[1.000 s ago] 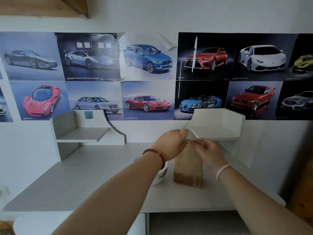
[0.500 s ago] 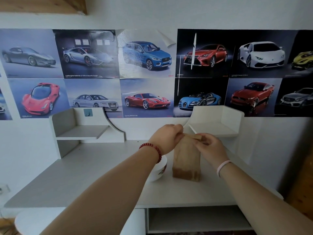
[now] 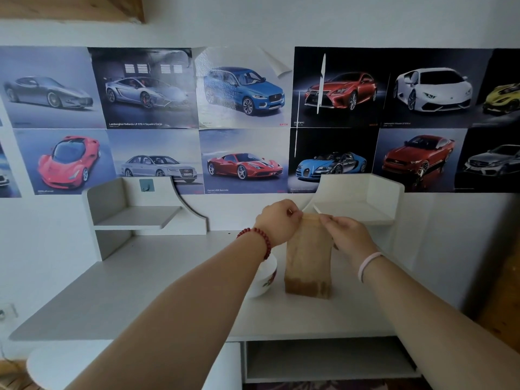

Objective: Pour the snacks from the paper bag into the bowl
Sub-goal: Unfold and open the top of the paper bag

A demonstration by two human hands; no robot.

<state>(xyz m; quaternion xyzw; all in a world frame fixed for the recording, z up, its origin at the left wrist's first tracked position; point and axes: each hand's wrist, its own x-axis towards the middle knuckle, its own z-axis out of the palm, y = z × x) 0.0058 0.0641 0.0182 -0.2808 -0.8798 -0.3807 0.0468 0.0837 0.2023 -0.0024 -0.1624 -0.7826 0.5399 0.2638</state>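
A brown paper bag (image 3: pixel 308 263) stands upright on the white desk (image 3: pixel 140 291), its top edge folded over. My left hand (image 3: pixel 277 220) pinches the left corner of that top edge and my right hand (image 3: pixel 347 235) pinches the right corner. Just left of the bag sits a white bowl (image 3: pixel 266 280) with a red flower print, mostly hidden behind my left forearm. What the bag holds cannot be seen.
Two small white corner shelves (image 3: pixel 140 215) (image 3: pixel 357 204) stand at the back of the desk against the wall of car posters. An open compartment (image 3: pixel 323 358) lies under the desk front. A round white stool (image 3: pixel 56 364) shows at lower left.
Both hands have shifted from lying over the bag's top to pinching its two upper corners, and the folded top now stands straighter between them. The bag and bowl stay in place.
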